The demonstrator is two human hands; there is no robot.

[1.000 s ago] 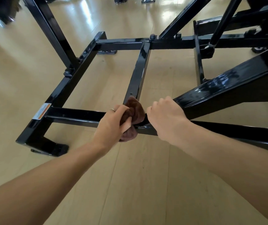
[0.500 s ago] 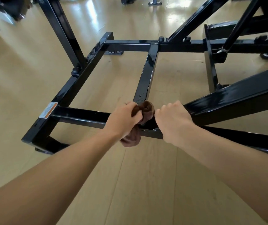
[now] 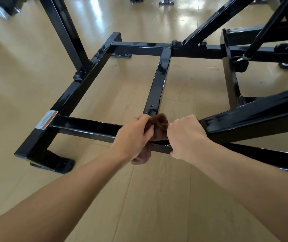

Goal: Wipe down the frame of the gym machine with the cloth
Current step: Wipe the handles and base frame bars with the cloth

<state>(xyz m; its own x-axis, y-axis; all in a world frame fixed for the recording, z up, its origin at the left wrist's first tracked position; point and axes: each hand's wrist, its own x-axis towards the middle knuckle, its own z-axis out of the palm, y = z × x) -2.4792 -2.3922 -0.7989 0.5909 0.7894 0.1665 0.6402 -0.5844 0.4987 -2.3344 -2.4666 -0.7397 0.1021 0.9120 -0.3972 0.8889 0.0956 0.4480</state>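
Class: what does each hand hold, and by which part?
Left hand grips the bunched cloth around its middle; right hand grips the frame's near bar.

This looks like a gym or fitness room. A heavy black steel frame [image 3: 91,79] of square tubing stands on a pale wood-plank floor [image 3: 157,198], with cross bars, slanted struts and bolted joints. A warning label [image 3: 46,119] sits at the frame's near left corner. A small wheel [image 3: 286,64] shows at the far right. Feet of other black equipment [image 3: 166,2] stand at the floor's far edge.
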